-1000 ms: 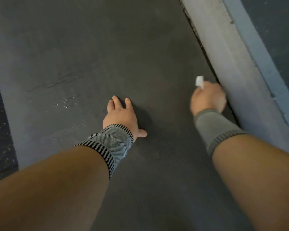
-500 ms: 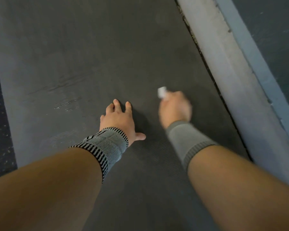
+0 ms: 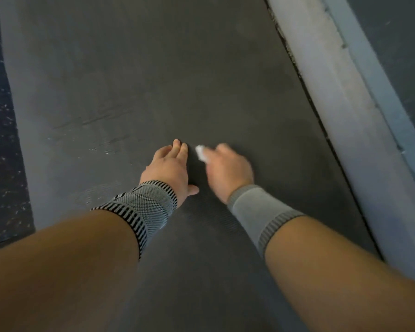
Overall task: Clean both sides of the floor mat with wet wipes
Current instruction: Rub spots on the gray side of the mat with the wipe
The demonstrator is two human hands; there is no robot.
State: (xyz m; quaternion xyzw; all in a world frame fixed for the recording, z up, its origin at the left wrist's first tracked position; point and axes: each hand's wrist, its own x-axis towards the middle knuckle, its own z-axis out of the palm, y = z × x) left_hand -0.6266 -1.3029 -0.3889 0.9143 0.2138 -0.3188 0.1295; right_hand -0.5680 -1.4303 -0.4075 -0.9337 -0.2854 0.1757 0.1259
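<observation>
No writing or brand mark can be read anywhere here; the pale patch on your left wrist sleeve (image 3: pixel 144 202) is too blurred to make out.

The floor mat (image 3: pixel 165 80) is dark grey, with a fine woven-looking texture that shows best near your wrists. Toward its left edge the surface carries a few shiny scuffs and faint streaks. Its right edge runs along a pale grey raised ledge (image 3: pixel 340 111), with a line of dark grit in the seam between them. Its left edge meets a dark speckled floor (image 3: pixel 0 140).

Your left hand (image 3: pixel 168 168) lies palm down on the mat near the middle of its width, fingers straight and close together, thumb spread out to the side, holding nothing. Your right hand (image 3: pixel 228 168) sits just beside it, knuckles up, its fingers curled around a small white wet wipe (image 3: pixel 201 153). The bunched wipe pokes out at the front of the fist, next to your left fingertips, and is somewhat blurred. Whether it touches the mat cannot be told. A plain grey wrist sleeve (image 3: pixel 261 212) covers your right wrist; the left one has black and grey stripes at its borders.
</observation>
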